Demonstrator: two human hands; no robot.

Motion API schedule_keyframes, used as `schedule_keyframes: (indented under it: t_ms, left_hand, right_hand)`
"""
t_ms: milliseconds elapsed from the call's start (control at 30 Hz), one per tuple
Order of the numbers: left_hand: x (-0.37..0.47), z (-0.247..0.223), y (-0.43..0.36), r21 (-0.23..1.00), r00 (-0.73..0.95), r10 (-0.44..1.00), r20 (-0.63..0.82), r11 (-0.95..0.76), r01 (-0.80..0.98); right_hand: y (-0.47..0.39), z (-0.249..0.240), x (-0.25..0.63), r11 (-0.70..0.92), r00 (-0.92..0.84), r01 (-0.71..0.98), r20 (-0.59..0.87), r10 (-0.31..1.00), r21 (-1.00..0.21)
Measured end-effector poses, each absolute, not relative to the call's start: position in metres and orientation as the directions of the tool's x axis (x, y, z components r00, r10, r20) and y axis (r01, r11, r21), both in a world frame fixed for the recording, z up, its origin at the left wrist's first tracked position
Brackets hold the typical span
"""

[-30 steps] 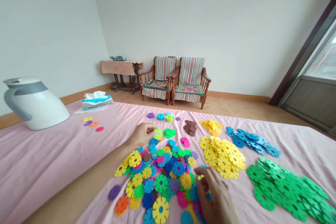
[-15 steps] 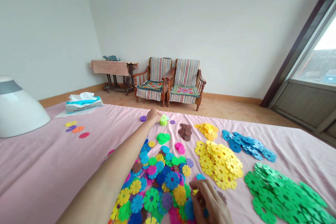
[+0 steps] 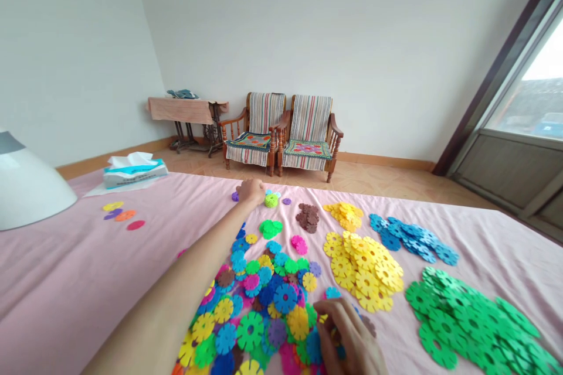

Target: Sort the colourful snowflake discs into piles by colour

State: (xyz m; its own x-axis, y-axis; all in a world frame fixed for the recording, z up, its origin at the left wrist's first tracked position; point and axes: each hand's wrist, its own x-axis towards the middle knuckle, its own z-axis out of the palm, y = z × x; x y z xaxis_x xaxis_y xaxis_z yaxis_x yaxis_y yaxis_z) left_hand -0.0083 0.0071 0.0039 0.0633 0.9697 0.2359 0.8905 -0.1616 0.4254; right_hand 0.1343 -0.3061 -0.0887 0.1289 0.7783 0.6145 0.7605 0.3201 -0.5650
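Observation:
My left hand (image 3: 251, 190) is stretched to the far edge of the cloth, its fingers curled and mostly hidden behind the knuckles. Beside it on the right stands a small stack of lime-green flower-shaped plastic discs (image 3: 271, 200); purple discs (image 3: 235, 195) show at its left. Low in the view, my right hand (image 3: 349, 337) hovers over or rests on the right side of a mixed heap of coloured flower discs (image 3: 250, 331). Its fingers are bent and apart from the thumb, with a bit of yellow disc (image 3: 323, 319) visible between them; nothing is plainly gripped.
Sorted piles lie to the right: yellow discs (image 3: 365, 269), green discs (image 3: 479, 322), blue discs (image 3: 413, 238) and brown discs (image 3: 308, 218). A tissue box (image 3: 135, 172) and a white rounded vessel (image 3: 33, 190) stand at left. Two armchairs (image 3: 281, 140) are beyond the table.
My left hand has drawn slightly left, away from the lime-green stack, towards the purple discs. My right hand stays over the heap. The whole view has shifted a little.

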Motion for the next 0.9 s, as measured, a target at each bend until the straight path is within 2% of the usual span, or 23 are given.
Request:
schedule_keyframes:
  t_ms: [100, 267, 367, 633, 767, 900]
  left_hand:
    - [-0.028, 0.011, -0.023, 0.463, 0.200, 0.933, 0.298, -0.325, 0.824]
    - [-0.077, 0.015, -0.102, 0.522, 0.462, 0.831, 0.311, -0.555, 0.647]
    - [-0.103, 0.010, -0.153, 0.527, 0.594, 0.771, 0.229, -0.611, 0.591]
    - [-0.125, -0.003, -0.227, 0.481, 0.678, 0.722, 0.139, -0.648, 0.591]
    - [-0.111, 0.001, -0.226, 0.502, 0.653, 0.734, 0.187, -0.643, 0.579]
    - [-0.082, 0.005, -0.221, 0.477, 0.739, 0.644, 0.196, -0.721, 0.502]
  right_hand:
    - [-0.310, -0.084, 0.138, 0.309, 0.125, 0.767, 0.604, 0.787, -0.562]
    - [-0.313, -0.077, 0.138, 0.314, 0.104, 0.775, 0.600, 0.793, -0.549]
    - [-0.314, -0.072, 0.134, 0.331, 0.032, 0.798, 0.584, 0.811, -0.504]
    - [-0.320, -0.058, 0.123, 0.441, -0.176, 0.764, 0.505, 0.845, -0.471]
    - [-0.322, -0.059, 0.121, 0.414, -0.095, 0.744, 0.530, 0.843, -0.524]
    - [-0.320, -0.063, 0.127, 0.379, -0.007, 0.747, 0.565, 0.825, -0.545]
